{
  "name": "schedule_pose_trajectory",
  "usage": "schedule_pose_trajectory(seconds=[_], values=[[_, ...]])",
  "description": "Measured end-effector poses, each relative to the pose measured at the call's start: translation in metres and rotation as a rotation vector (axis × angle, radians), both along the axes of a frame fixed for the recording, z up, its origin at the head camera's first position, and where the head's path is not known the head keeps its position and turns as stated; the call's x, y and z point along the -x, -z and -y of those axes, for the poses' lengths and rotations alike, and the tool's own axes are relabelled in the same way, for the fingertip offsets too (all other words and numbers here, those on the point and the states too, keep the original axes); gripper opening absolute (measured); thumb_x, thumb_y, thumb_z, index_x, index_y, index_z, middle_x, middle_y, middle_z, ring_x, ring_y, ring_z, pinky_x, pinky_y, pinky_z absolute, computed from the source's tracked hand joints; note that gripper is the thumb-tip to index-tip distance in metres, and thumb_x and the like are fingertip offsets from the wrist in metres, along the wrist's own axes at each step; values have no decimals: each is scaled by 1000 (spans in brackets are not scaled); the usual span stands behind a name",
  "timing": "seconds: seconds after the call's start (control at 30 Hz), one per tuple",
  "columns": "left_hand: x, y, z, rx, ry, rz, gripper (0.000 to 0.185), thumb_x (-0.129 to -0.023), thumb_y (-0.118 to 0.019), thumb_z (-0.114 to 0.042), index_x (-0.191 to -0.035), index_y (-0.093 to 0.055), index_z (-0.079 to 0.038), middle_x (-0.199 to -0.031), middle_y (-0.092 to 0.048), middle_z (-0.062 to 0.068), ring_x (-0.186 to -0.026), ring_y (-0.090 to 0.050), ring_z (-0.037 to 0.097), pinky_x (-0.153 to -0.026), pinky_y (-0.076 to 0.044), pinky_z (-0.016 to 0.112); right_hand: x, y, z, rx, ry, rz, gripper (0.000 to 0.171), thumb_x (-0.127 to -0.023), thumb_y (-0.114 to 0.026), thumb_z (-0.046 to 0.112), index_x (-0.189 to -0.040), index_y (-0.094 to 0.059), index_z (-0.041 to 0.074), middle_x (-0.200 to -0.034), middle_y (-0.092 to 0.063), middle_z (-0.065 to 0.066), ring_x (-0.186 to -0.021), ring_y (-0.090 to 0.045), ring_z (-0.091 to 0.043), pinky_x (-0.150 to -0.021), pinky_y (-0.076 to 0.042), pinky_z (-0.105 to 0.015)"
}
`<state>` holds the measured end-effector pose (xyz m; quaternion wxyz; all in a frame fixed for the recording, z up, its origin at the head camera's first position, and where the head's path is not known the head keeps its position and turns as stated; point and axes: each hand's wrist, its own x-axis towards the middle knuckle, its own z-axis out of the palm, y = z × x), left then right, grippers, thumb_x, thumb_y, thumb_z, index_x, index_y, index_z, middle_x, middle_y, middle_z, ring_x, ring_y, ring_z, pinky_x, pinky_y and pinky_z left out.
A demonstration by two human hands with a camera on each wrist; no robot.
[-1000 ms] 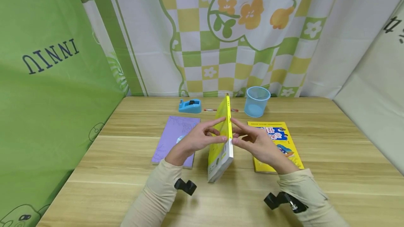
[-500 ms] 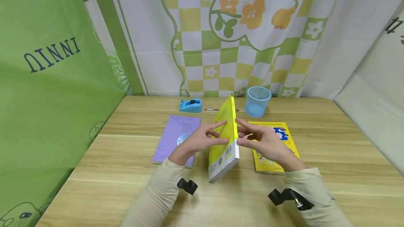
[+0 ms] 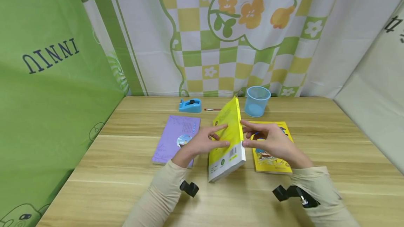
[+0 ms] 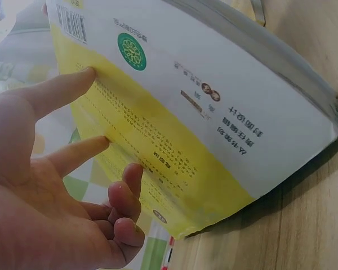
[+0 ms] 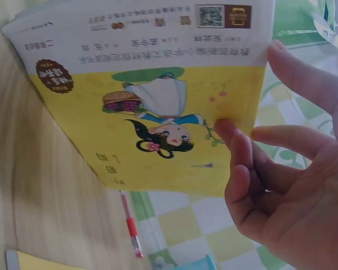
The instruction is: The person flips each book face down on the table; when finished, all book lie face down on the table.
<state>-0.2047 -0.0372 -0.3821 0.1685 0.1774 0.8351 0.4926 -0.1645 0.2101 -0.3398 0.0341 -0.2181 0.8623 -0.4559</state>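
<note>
The yellow paperback point(image 3: 228, 139) stands on its page edge mid-bench point(image 3: 94, 157), leaning right, pressed between the straight fingers of the left hand point(image 3: 202, 143) and right hand point(image 3: 271, 141) (neither curls round it). Lowering it flat looks like the step in hand; next, both palms must ease down together.

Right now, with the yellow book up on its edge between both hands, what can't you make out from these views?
- Second yellow book flat on the table: head view, cover largely hidden by the right hand.
- Purple book: near corner covered by the left hand.
- Red pen: partly behind the standing yellow book, which hides its right end.
- Standing book's small print: unreadable in both wrist views.
</note>
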Motion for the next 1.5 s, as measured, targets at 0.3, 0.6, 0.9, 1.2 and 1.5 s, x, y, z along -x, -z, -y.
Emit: schedule_pose_trajectory(seconds=[0.3,0.6,0.9,1.2,1.5], values=[[-2,2,-5,71,-13,-32,66,-90,-75,-36,-150,-50,-26,-132,-62,15,-114,-58,26,-80,-52,31,2,-1,-7,-26,6,35,69,-84,-83,23,-144,-54,4,-112,-71,-8,-91,-65,-13,-78,-54,-23],[-4,3,-6,185,-41,-63,64,-88,-76,-41,-147,-54,-26,-124,-64,17,-106,-58,25,-74,-50,30,2,-3,-10,-112,10,13,71,-81,-86,23,-141,-56,-1,-107,-72,-6,-85,-60,-15,-72,-52,-22],[-5,4,-8,227,-51,-99,62,-88,-75,-42,-146,-56,-26,-128,-64,17,-109,-59,26,-76,-50,30,3,-3,-11,-175,0,19,72,-81,-85,21,-141,-55,-5,-106,-71,-7,-86,-58,-18,-71,-50,-21],[-6,7,-9,282,-88,-84,61,-86,-78,-41,-143,-59,-26,-132,-61,14,-109,-57,25,-79,-49,33,9,3,-14,-189,-15,72,73,-80,-86,18,-140,-53,-8,-106,-70,-7,-89,-60,-20,-69,-52,-22],[-7,10,-11,366,-87,-124,60,-84,-80,-33,-140,-62,-19,-144,-56,13,-115,-54,27,-79,-46,33,15,14,-11,-238,-10,194,74,-80,-86,17,-142,-52,-7,-103,-69,-7,-83,-55,-20,-56,-50,-25]])
